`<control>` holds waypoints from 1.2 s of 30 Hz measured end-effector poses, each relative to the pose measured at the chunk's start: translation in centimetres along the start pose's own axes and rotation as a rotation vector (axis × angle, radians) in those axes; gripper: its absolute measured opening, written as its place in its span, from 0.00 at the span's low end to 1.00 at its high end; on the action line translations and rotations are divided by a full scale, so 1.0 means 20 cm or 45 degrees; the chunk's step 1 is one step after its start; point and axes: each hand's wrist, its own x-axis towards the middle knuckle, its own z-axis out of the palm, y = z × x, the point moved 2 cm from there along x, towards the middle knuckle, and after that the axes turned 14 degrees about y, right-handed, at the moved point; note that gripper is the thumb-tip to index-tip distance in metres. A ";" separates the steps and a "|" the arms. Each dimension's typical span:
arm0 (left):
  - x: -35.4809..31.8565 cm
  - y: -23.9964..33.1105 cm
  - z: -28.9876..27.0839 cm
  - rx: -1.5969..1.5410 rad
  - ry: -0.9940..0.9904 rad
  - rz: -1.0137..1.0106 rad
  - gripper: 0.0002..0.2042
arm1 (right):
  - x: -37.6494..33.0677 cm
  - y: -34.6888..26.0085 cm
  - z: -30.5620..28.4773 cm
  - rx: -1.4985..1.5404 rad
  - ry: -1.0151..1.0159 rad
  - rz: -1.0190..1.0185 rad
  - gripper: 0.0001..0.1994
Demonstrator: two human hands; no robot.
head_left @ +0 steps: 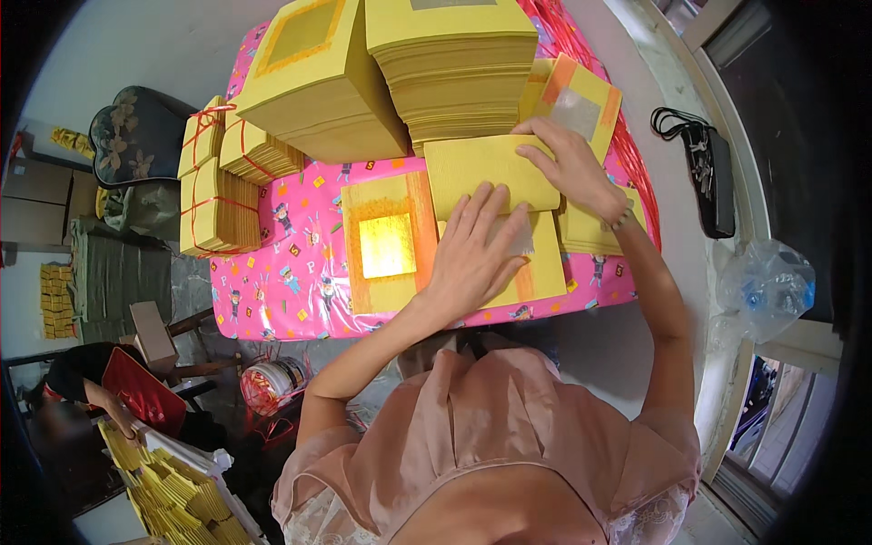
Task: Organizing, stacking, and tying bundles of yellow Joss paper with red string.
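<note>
The left hand [477,250] lies flat, fingers spread a little, palm down on a yellow paper sheet [536,263], its fingertips reaching the lower edge of a folded yellow sheet [486,173] just above. The right hand [572,168] rests on the right end of that folded sheet, fingers stretched out and close together, pressing it down; a thin bracelet shows at the wrist. Both sheets lie on a table covered with a pink patterned cloth [291,282]. Just left of the left hand sits a yellow sheet with a shiny gold square [388,245] in its middle. Behind the right hand lies a sheet with orange stripes and a silver patch [577,104]. Further back stand two tall stacks of yellow paper [454,68], and at the table's left end are smaller bundles tied with red string [218,195]. Lower left, well apart, another person's hand [123,422] reaches over a pile of yellow papers [177,500]
</note>
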 end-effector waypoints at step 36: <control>-0.02 -0.12 0.12 0.004 -0.139 -0.134 0.36 | 0.06 0.09 0.28 -0.201 -0.238 -0.059 0.15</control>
